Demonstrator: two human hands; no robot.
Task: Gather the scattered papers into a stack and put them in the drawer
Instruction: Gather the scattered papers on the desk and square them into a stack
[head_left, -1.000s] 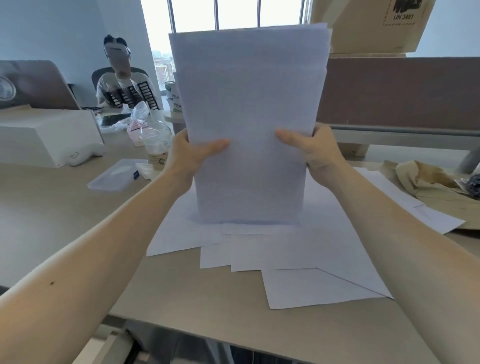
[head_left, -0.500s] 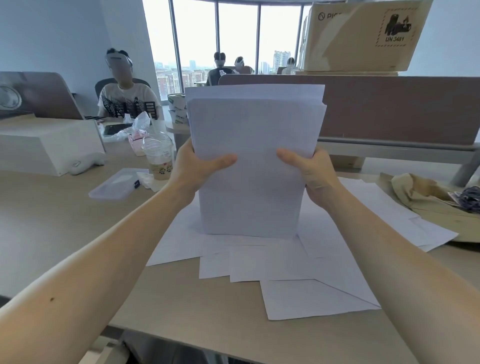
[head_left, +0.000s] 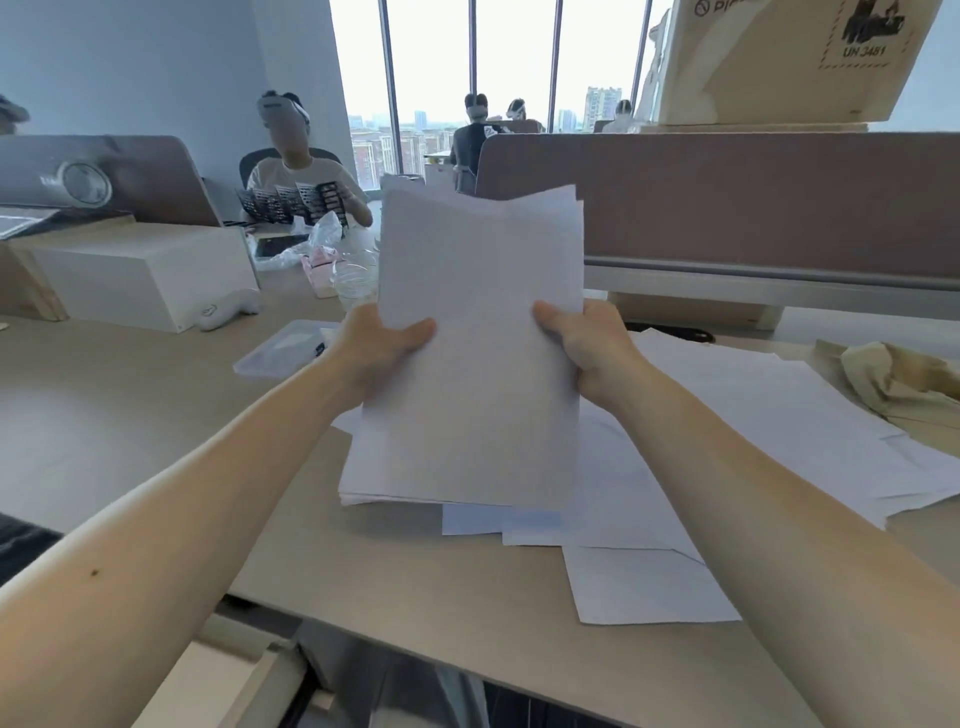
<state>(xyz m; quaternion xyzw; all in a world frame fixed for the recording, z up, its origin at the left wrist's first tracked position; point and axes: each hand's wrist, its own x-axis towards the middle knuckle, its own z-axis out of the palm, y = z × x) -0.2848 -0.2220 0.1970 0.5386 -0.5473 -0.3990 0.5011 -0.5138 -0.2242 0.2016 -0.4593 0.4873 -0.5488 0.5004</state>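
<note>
A: Entry, hands first. Left hand (head_left: 382, 343) grips the left edge of the paper stack (head_left: 478, 374), thumb flat across the front sheet, fingers hidden behind. Right hand (head_left: 587, 348) mirrors it on the right edge: thumb on the face, fingers curled round the back.

B: Noted. Attitude of the stack?

A: Tilted, top leaning away, lower edge low over the loose sheets (head_left: 649, 587); contact cannot be told. Thin white paper, matte, rectangular. The top edges are uneven, with stepped corners and a shallow buckle across the upper part. At lower left the sheet edges fan apart.

B: And underneath?

A: The same white paper, lying flat and overlapping at odd angles on the worktop (head_left: 130, 415), spreading from under the stack out to the right. One sheet lies near the front edge. The worktop surface is smooth, pale beige, dull finish.

B: Further out?

A: Left of the left hand is a flat clear plastic lid (head_left: 280, 348), and behind it a clear plastic cup (head_left: 356, 283). Far left is a white rectangular box (head_left: 140, 270). To the right, crumpled tan paper (head_left: 893, 384), heavily creased, sits just beside the outermost sheets. Behind the stack stands a brown fabric-faced partition (head_left: 753, 208) with a printed cardboard box (head_left: 789, 57) on top.

B: Drawer?

A: A pale unit (head_left: 249, 680) shows below the near edge; I cannot tell whether it is the drawer.
</note>
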